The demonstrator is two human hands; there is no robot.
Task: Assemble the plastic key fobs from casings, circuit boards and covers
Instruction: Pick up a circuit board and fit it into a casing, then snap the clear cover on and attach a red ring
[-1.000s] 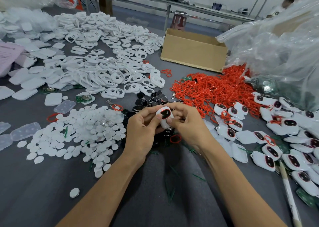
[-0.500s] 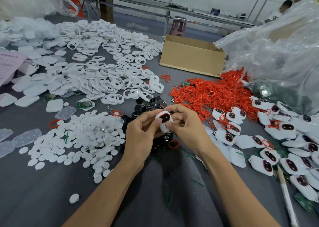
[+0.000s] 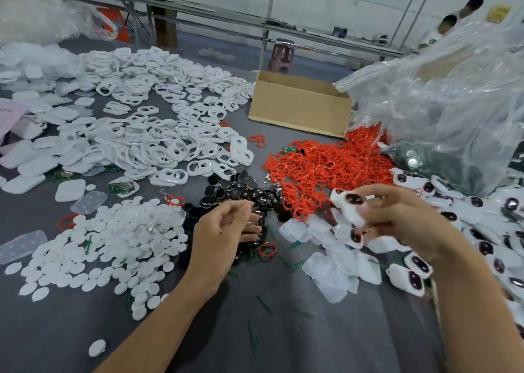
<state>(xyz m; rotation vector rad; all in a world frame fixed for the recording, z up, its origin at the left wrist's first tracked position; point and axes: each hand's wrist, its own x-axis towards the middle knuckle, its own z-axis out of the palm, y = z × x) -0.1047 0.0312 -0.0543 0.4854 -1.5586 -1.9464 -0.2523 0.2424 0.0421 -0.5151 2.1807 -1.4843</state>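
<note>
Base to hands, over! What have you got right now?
Right hand grips a white key fob. Left hand curled over the pile of black pieces, grip unclear. Nothing in the way.

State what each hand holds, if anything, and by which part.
Right hand grips a white key fob by its lower end. Left hand curls over the black pieces; a hold cannot be told.

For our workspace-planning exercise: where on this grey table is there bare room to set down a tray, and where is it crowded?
Bare grey table shows along the near edge, between the pile of round white plastic discs and the translucent plastic covers; also the near-left corner below the discs. Crowded: white ring-shaped casings, black buttons, red rubber rings, finished white key fobs.
</note>
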